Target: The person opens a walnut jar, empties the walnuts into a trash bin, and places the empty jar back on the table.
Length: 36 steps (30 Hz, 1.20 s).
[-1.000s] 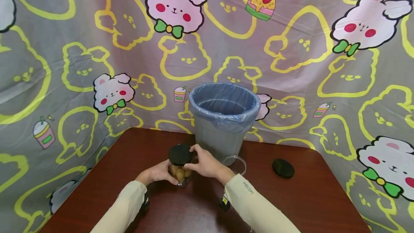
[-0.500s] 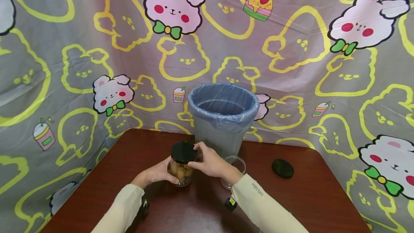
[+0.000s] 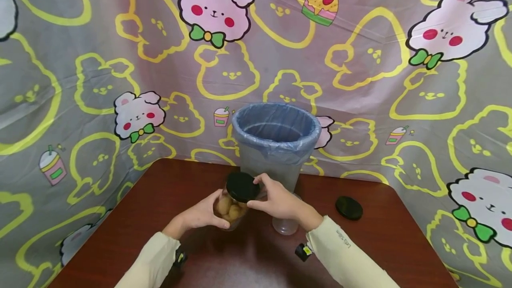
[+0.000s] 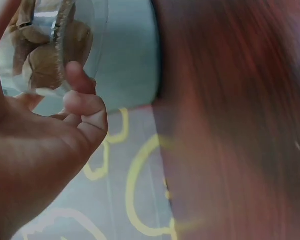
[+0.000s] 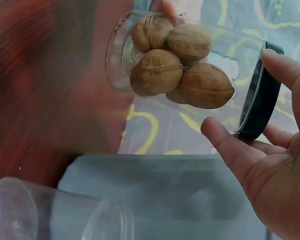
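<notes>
A clear jar (image 5: pixel 240 55) holds several walnuts (image 5: pixel 157 72) and has a black lid (image 3: pixel 242 186) on its mouth. My left hand (image 3: pixel 202 212) grips the jar's body from the left, fingers and thumb curled round it; in the left wrist view that hand (image 4: pixel 40 145) is near the jar's base. With thumb and fingers on the lid's rim, my right hand (image 3: pixel 280 201) holds the top. The jar leans to the right in the head view and looks lifted off the table.
An uncovered clear jar (image 3: pixel 285 226) stands behind my right wrist, partly hidden. A second black lid (image 3: pixel 349 208) lies farther right on the brown table (image 3: pixel 384 243). At the back stands a grey bin (image 3: pixel 264 163) with a blue liner, before a patterned cloth (image 3: pixel 360 101).
Both hands and the walnut jar have moved to the right. The jar has gone from nearly upright to leaning right, and my right forearm covers more of the uncovered jar's top.
</notes>
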Each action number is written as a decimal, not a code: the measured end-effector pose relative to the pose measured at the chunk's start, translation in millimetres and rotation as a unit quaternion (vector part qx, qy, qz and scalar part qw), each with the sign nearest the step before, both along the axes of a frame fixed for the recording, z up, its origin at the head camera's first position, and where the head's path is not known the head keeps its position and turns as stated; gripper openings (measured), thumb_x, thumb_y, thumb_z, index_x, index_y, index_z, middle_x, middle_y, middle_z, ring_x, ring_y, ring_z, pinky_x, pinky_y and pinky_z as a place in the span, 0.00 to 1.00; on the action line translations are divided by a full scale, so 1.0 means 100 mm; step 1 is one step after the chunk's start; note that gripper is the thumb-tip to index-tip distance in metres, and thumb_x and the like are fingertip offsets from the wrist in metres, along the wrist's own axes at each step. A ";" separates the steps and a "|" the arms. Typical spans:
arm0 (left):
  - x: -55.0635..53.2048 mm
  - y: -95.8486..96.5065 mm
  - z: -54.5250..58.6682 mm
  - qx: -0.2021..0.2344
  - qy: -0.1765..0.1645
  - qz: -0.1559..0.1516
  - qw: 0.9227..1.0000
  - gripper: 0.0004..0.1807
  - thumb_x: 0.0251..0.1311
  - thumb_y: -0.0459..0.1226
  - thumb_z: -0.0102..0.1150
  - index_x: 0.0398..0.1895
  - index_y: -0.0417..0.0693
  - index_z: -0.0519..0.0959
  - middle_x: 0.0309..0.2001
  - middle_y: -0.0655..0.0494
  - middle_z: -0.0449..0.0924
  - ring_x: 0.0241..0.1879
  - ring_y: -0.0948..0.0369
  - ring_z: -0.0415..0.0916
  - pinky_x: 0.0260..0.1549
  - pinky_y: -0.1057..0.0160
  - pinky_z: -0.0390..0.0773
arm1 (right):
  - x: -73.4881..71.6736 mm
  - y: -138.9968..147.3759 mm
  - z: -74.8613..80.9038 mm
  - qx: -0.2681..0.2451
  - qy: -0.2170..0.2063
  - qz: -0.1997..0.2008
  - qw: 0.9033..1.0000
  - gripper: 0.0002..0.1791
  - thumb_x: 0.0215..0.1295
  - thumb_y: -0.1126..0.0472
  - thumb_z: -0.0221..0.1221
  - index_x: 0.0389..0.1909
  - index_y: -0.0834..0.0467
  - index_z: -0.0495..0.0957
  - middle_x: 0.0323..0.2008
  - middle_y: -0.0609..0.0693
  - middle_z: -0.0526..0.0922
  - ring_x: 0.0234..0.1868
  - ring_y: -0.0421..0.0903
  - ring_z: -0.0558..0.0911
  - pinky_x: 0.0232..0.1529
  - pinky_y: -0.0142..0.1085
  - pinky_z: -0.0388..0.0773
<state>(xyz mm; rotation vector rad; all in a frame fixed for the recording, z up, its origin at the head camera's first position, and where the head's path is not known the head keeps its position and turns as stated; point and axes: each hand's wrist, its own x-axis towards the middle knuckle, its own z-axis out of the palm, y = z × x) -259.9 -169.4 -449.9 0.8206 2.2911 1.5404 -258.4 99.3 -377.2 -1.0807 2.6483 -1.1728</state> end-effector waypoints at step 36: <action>0.43 1.06 0.51 -0.129 0.221 0.160 0.953 0.50 0.27 0.56 0.77 0.56 0.44 0.65 0.47 0.54 0.68 0.43 0.60 0.69 0.41 0.58 0.73 | 0.36 0.60 0.45 0.062 0.052 -0.171 0.982 0.47 0.59 0.31 0.53 0.68 0.61 0.58 0.63 0.58 0.65 0.58 0.54 0.69 0.56 0.52 0.68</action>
